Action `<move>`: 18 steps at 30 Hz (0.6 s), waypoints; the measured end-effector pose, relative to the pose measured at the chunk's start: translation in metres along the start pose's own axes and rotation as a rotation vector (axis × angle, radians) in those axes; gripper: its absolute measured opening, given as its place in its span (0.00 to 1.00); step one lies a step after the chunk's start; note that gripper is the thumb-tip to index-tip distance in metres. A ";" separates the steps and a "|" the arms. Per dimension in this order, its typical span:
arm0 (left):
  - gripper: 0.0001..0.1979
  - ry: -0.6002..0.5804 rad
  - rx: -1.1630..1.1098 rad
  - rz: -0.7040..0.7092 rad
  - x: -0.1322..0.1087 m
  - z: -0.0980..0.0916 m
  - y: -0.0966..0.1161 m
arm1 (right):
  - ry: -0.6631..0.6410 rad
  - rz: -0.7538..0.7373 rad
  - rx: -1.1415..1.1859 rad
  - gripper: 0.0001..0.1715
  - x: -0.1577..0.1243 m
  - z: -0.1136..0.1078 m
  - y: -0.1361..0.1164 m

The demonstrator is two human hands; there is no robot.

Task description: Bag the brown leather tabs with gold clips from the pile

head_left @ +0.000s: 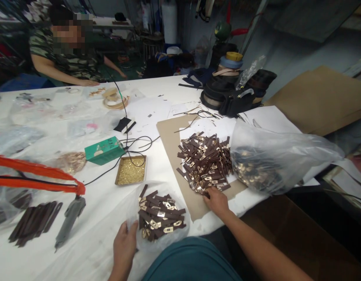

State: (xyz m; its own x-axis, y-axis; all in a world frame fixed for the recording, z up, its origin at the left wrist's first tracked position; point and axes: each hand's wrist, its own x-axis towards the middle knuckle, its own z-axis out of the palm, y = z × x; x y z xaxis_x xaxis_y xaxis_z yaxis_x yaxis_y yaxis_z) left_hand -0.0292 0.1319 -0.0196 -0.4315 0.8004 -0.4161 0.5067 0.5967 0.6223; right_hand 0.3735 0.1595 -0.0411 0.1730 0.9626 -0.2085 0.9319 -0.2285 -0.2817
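Steadying the lower-centre clear bag [151, 246] with my left hand [124, 242], apparently against slipping, I touch the centre-right strap pile [205, 160] with my right hand [217, 202] and cannot tell whether either's fingers pinch.

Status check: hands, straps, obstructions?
Left hand on strap-filled bag. Right hand at near edge of buckled brown strap pile. Bulging plastic bag crowding pile's right.

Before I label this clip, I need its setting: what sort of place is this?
Probably a small accessories workshop: a pile of metal-fitted brown strips, a tray of tiny gold-coloured pieces, and stacked rolls of tape or strap suggest it.
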 end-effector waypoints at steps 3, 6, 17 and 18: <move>0.24 0.019 0.016 0.022 -0.003 -0.003 0.003 | 0.008 -0.060 -0.050 0.07 0.002 -0.003 0.002; 0.24 0.029 0.012 0.050 -0.005 -0.004 0.004 | 0.003 -0.068 -0.070 0.08 0.004 -0.006 0.001; 0.25 0.028 -0.100 0.012 -0.004 0.007 -0.003 | -0.167 -0.289 0.539 0.14 -0.022 0.001 -0.098; 0.25 0.048 -0.092 0.023 -0.004 0.006 -0.003 | -0.108 -0.242 0.499 0.14 -0.018 -0.001 -0.082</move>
State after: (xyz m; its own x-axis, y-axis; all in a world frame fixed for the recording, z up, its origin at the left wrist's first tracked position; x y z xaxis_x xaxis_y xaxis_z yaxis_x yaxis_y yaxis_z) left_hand -0.0241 0.1270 -0.0238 -0.4572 0.8089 -0.3698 0.4471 0.5684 0.6907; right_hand 0.2938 0.1606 -0.0131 -0.0849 0.9817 -0.1703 0.6724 -0.0697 -0.7369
